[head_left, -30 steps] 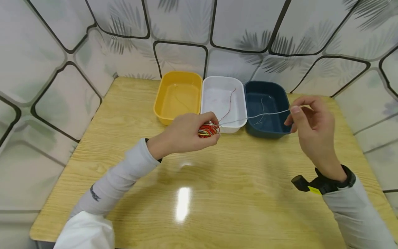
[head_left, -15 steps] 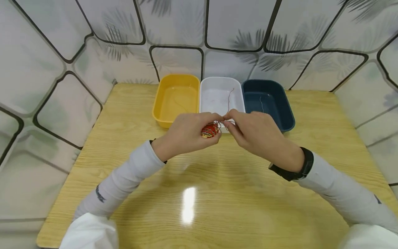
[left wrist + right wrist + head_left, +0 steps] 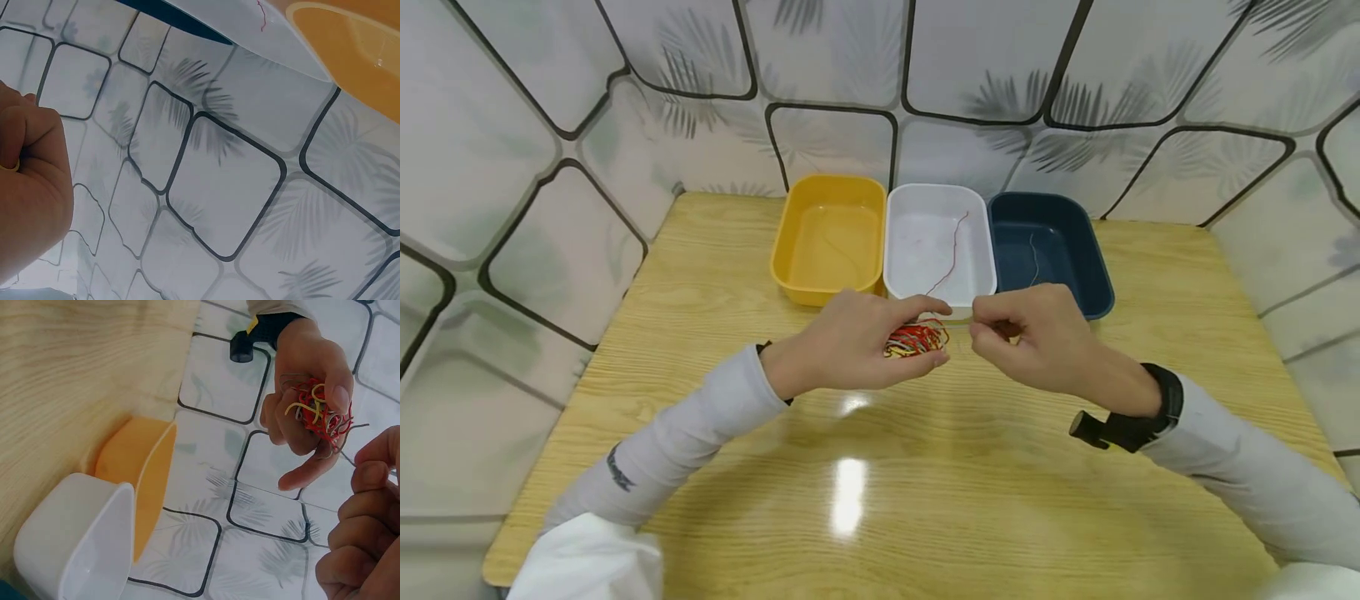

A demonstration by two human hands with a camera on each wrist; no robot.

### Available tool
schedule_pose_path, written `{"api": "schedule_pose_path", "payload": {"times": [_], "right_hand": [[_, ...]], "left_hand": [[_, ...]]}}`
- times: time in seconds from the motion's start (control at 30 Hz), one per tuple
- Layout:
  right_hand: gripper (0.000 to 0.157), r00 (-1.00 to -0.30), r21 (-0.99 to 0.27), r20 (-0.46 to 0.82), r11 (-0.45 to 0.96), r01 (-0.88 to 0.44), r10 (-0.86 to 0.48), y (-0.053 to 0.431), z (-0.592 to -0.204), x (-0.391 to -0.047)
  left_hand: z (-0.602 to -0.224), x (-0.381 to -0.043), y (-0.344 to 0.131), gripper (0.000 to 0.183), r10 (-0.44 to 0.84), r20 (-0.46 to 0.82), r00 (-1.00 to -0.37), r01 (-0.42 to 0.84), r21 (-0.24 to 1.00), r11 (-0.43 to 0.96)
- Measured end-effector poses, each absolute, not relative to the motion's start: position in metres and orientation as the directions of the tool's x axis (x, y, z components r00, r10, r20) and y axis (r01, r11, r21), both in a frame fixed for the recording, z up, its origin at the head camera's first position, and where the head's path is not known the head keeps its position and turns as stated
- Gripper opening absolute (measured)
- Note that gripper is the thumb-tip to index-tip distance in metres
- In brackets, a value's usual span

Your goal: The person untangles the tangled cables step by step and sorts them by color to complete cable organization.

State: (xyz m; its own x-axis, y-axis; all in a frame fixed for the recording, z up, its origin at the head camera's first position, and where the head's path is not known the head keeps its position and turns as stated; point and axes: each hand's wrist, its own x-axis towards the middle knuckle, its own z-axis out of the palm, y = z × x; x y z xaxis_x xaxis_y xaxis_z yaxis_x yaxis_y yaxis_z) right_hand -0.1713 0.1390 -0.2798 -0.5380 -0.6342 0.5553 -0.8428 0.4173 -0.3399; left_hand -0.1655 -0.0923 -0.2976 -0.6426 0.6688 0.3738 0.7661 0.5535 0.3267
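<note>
My left hand holds a tangled bundle of strings in red, yellow and grey, between thumb and fingers. Just to its right, my right hand has its fingers curled. In the right wrist view, thumb and forefinger of the right hand pinch the end of a thin grey string that leads toward the bundle in the left hand. A curled hand shows at the edge of the left wrist view; whose side it belongs to I cannot tell.
Behind the hands stand three boxes side by side: yellow, white and dark blue. A red string lies in the white box, a pale one in the blue. The wooden table meets patterned cloth walls.
My right hand came in from the far right, where it held a pale string stretched taut, to the bundle. It has since drawn slightly right. The left hand keeps its grip on the bundle.
</note>
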Motion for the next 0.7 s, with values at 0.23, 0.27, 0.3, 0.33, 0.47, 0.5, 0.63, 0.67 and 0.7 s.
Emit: {"api": "schedule_pose_path", "payload": {"times": [0.23, 0.27, 0.3, 0.33, 0.47, 0.5, 0.63, 0.67, 0.7], "right_hand": [[0.033, -0.521, -0.393, 0.589, 0.345, -0.853, -0.618, 0.154, -0.278, -0.164], [0.033, -0.514, -0.395, 0.596, 0.332, -0.856, -0.617, 0.155, -0.276, -0.163], [0.034, -0.505, -0.393, 0.604, 0.320, -0.862, -0.617, 0.156, -0.274, -0.161], [0.033, -0.492, -0.388, 0.612, 0.308, -0.869, -0.619, 0.156, -0.271, -0.160], [0.031, -0.448, -0.370, 0.661, 0.259, -0.892, -0.602, 0.158, -0.262, -0.159], [0.031, -0.438, -0.370, 0.671, 0.241, -0.897, -0.598, 0.159, -0.261, -0.160], [0.030, -0.408, -0.348, 0.692, 0.220, -0.911, -0.595, 0.163, -0.261, -0.164], [0.030, -0.405, -0.342, 0.688, 0.223, -0.913, -0.602, 0.165, -0.261, -0.165], [0.029, -0.404, -0.337, 0.686, 0.228, -0.913, -0.605, 0.166, -0.262, -0.165]], "left_hand": [[-0.296, -0.162, -0.091, 0.045, 0.699, 0.296, -0.651, 0.755, 0.347, 0.556], [-0.295, -0.161, -0.092, 0.044, 0.705, 0.280, -0.651, 0.753, 0.358, 0.553], [-0.294, -0.160, -0.093, 0.042, 0.711, 0.267, -0.650, 0.751, 0.368, 0.549], [-0.293, -0.160, -0.094, 0.042, 0.715, 0.258, -0.650, 0.750, 0.373, 0.547], [-0.288, -0.156, -0.099, 0.041, 0.712, 0.233, -0.663, 0.733, 0.395, 0.554], [-0.288, -0.156, -0.100, 0.041, 0.706, 0.234, -0.668, 0.729, 0.397, 0.558], [-0.286, -0.153, -0.104, 0.041, 0.697, 0.223, -0.682, 0.710, 0.432, 0.556], [-0.286, -0.153, -0.105, 0.041, 0.697, 0.218, -0.683, 0.706, 0.442, 0.554], [-0.286, -0.152, -0.106, 0.040, 0.698, 0.212, -0.684, 0.702, 0.452, 0.550]]}}
